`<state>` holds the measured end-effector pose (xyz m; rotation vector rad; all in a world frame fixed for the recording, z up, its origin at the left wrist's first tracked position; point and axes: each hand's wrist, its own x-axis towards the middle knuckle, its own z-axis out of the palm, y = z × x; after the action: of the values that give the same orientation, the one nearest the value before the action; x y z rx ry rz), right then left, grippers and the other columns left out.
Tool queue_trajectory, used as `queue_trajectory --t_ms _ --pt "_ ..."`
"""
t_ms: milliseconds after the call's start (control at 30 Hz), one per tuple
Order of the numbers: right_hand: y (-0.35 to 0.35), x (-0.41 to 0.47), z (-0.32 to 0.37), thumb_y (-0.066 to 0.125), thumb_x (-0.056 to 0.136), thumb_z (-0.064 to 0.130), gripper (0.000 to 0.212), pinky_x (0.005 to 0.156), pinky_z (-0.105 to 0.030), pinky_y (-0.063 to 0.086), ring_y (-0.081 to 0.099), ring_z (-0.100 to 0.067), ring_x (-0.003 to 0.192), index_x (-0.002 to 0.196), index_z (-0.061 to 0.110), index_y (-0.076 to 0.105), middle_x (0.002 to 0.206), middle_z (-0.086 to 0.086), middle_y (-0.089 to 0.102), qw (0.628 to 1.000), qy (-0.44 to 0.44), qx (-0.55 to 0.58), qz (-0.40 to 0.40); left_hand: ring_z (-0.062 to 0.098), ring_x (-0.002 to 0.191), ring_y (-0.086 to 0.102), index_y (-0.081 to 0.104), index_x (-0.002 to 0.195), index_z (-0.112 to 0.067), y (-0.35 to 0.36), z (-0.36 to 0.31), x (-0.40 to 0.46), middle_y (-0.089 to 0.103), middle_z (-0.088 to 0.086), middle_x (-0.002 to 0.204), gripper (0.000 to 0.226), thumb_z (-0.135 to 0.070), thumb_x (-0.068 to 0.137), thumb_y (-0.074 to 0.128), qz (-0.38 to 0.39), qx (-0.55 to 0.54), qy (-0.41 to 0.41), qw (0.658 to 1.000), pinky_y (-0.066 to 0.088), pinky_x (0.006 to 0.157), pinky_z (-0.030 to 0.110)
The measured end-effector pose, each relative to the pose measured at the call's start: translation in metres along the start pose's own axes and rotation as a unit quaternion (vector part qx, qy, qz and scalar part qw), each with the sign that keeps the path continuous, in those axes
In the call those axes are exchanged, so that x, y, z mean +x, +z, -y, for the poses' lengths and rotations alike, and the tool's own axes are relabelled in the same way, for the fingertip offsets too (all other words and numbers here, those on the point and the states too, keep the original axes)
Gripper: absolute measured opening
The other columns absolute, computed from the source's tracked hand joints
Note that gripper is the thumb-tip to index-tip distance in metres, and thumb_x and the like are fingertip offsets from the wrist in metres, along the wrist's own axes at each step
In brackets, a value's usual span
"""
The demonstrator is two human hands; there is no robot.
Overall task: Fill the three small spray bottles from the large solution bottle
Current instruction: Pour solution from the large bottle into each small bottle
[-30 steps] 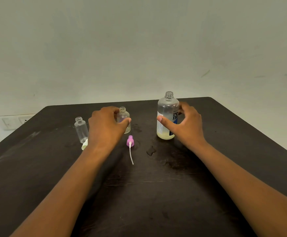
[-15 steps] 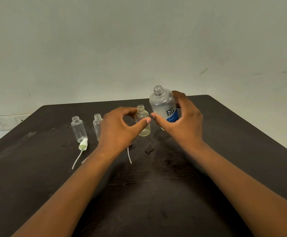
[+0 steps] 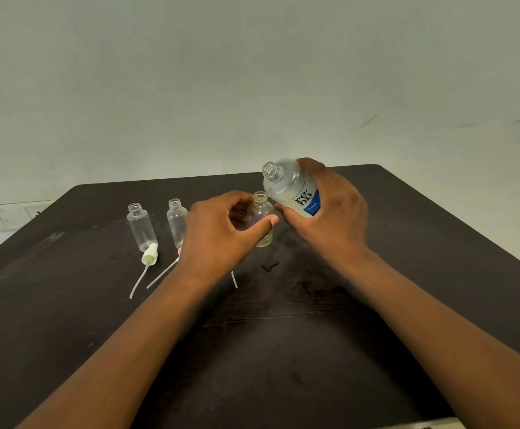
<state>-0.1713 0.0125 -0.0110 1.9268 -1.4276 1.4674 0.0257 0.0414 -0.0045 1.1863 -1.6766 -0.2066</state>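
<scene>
Right hand (image 3: 330, 218) grips the large solution bottle (image 3: 292, 190), tilted with its open neck pointing up and left, just above and right of the small spray bottle (image 3: 263, 222). Left hand (image 3: 218, 233) pinches that upright small bottle between thumb and fingers.

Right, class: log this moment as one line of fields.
stage: about to pour | right hand: holds large solution bottle, uncapped, tilted left | left hand: steadies small spray bottle on table | other two: uncapped, empty

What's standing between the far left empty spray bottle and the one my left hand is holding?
In the head view, one more empty small bottle stands between the far-left bottle and the held bottle in the left hand.
</scene>
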Motion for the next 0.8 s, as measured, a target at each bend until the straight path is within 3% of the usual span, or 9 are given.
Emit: queue_trajectory --t_ms 167,333,800 --pt "0.0 0.0 -0.004 0.092 0.072 0.044 0.078 0.088 -0.042 0.058 0.07 -0.022 0.105 0.139 0.026 0.057 0.121 0.002 0.072 1.0 -0.001 -0.006 0.02 0.0 0.077 0.073 0.08 0.112 -0.022 0.0 -0.002 -0.001 0.076 -0.016 0.085 0.044 -0.05 0.079 0.089 0.006 -0.008 -0.006 1.0 0.065 0.073 0.025" --pt "-0.001 0.0 -0.006 0.093 0.072 0.04 0.084 0.097 -0.042 0.056 0.068 -0.022 0.115 0.147 0.026 0.056 0.131 0.002 0.07 0.999 -0.001 -0.012 0.033 0.004 0.08 0.074 0.08 0.116 -0.017 0.0 -0.001 0.0 0.077 -0.011 0.088 0.049 -0.05 0.081 0.088 0.007 -0.005 -0.004 1.0 0.066 0.077 0.033" --pt "0.0 0.001 -0.011 0.09 0.072 0.028 0.077 0.101 -0.043 0.051 0.064 -0.023 0.12 0.142 0.028 0.06 0.134 0.003 0.068 0.999 -0.03 -0.032 0.03 0.002 0.081 0.074 0.079 0.116 -0.019 0.003 0.001 -0.001 0.077 -0.013 0.089 0.047 -0.049 0.08 0.087 0.028 -0.007 -0.012 1.0 0.066 0.08 0.032"
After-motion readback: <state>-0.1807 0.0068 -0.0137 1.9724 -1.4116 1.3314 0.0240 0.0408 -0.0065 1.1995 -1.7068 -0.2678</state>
